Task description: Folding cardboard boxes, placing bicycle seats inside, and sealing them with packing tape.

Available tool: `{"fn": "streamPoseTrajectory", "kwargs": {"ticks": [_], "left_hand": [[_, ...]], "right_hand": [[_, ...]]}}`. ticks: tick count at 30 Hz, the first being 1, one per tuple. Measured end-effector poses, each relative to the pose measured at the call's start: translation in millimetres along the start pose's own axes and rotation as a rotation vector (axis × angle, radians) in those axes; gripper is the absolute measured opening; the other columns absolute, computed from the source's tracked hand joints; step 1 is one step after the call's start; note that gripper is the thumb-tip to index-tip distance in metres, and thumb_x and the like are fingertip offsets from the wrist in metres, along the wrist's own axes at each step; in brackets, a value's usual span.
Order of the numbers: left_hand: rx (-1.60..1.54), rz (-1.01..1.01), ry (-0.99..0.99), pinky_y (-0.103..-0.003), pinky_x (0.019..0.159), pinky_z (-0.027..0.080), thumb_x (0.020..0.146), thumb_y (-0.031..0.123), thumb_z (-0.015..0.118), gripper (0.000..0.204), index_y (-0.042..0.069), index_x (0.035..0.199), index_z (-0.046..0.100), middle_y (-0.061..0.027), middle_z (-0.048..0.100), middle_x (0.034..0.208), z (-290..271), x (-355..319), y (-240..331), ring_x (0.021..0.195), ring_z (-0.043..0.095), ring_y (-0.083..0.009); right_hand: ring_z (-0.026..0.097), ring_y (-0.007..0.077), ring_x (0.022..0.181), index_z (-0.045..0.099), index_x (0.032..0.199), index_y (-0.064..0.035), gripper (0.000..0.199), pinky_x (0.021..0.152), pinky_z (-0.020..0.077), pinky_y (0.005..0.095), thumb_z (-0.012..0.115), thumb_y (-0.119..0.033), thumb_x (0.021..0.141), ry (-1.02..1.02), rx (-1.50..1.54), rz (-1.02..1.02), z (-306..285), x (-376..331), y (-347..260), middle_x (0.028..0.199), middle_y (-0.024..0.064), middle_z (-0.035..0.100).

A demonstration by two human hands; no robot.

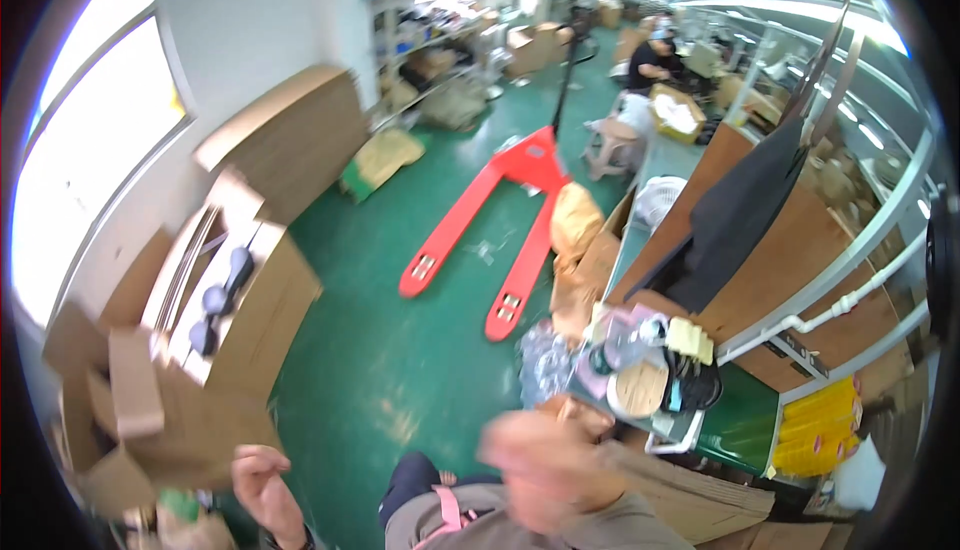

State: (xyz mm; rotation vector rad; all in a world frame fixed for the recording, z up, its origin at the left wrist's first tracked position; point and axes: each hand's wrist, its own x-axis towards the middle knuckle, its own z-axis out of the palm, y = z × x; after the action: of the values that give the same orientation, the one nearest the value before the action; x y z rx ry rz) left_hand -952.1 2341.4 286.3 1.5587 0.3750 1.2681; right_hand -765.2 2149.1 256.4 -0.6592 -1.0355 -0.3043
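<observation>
My left hand (264, 485) is low on the left with its fingers loosely bent and nothing in it. It hovers beside a pile of cardboard boxes (130, 410). My right hand (548, 465) is a motion blur in the lower middle, in front of the near corner of a green-topped table (745, 425); its fingers cannot be made out. On that corner lie a round wooden disc (640, 387), black cables (692, 387) and small packets.
An open carton (250, 300) on the left holds dark round parts. A red pallet jack (500, 220) lies on the green floor. A black cloth (740, 210) hangs over a brown board. Yellow packs (825, 430) sit under the table. Another person (652, 60) sits far back.
</observation>
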Motion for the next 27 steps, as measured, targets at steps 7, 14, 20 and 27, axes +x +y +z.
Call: {"fn": "streamPoseTrajectory", "kwargs": {"ticks": [7,14,20,27], "left_hand": [[0.301,-0.803,-0.177,-0.028,0.080,0.048,0.088,0.007,0.065,0.013,0.001,0.100,0.064,-0.0027,0.064,0.091,36.4,40.7,-368.7,0.086,0.058,-0.0123],[0.200,-0.711,-0.794,-0.027,0.067,0.050,0.085,0.007,0.065,0.013,-0.002,0.095,0.064,-0.0087,0.067,0.081,333.1,273.6,-532.4,0.073,0.063,-0.0125],[0.281,-0.322,-1.133,-0.033,0.068,0.052,0.085,0.012,0.067,0.016,0.000,0.095,0.066,-0.0124,0.067,0.080,590.9,432.1,-621.4,0.072,0.067,-0.0222],[1.037,-0.660,-1.473,-0.046,0.082,0.053,0.083,0.038,0.060,0.037,0.004,0.091,0.071,-0.0217,0.070,0.094,594.6,474.5,-869.8,0.093,0.068,-0.0373]], "right_hand": [[0.066,0.0248,0.076,0.063,0.099,-0.0034,0.016,0.067,0.0530,0.0354,0.064,-0.016,0.089,-0.450,-0.793,0.951,-114.2,-16.8,288.3,0.092,0.0105,0.065],[0.067,0.0329,0.085,0.067,0.099,-0.0050,0.026,0.076,0.0539,0.0428,0.059,-0.028,0.090,-0.378,-1.109,1.208,-261.6,23.7,450.6,0.097,0.0146,0.068],[0.067,0.0363,0.079,0.068,0.090,-0.0039,0.025,0.071,0.0533,0.0459,0.061,-0.028,0.087,0.067,-1.239,1.410,-435.7,73.4,562.2,0.086,0.0160,0.069],[0.066,0.0386,0.081,0.068,0.088,-0.0035,0.024,0.072,0.0524,0.0478,0.060,-0.026,0.088,0.194,-1.298,1.375,-631.7,217.8,690.6,0.087,0.0184,0.069]]}}
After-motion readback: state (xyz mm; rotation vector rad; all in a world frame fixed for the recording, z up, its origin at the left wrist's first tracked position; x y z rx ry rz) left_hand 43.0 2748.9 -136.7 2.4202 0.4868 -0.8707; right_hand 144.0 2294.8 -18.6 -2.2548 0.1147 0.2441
